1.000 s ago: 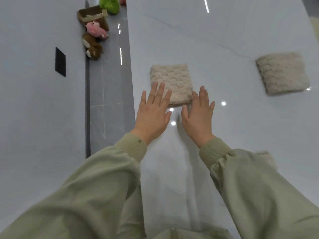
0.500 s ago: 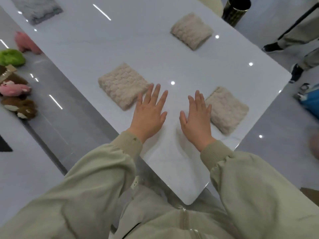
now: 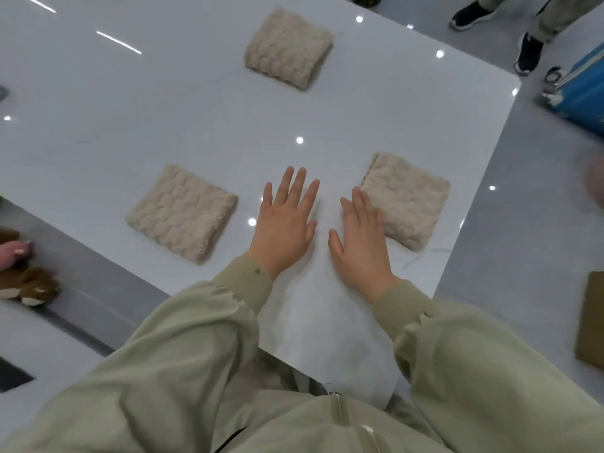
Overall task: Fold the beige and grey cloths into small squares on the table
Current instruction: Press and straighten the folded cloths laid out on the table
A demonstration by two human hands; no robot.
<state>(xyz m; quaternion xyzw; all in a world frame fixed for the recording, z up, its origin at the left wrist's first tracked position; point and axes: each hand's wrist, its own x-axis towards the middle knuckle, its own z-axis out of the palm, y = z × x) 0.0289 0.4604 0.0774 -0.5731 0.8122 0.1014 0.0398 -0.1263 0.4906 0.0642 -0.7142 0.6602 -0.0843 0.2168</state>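
Three beige cloths lie folded into small squares on the white table [image 3: 130,103]. One beige cloth [image 3: 181,213] is left of my hands, a second beige cloth [image 3: 407,197] is to the right, and a third beige cloth [image 3: 289,47] is farther back. My left hand [image 3: 284,220] lies flat on the bare tabletop with straight, spread fingers and holds nothing. My right hand [image 3: 359,237] also lies flat, its fingertips right beside the near left edge of the right cloth. No grey cloth shows in this frame.
The table's corner is close in front of my body, its right edge runs past the right cloth. Plush toys [image 3: 23,279] lie on the floor at left. A person's shoes [image 3: 529,52] and a blue case [image 3: 585,89] are at upper right; a brown box [image 3: 593,318] sits at right.
The view has swung right across the table, from the left cloth to the table's corner. Both hands stay flat and now lie between the left and right cloths.
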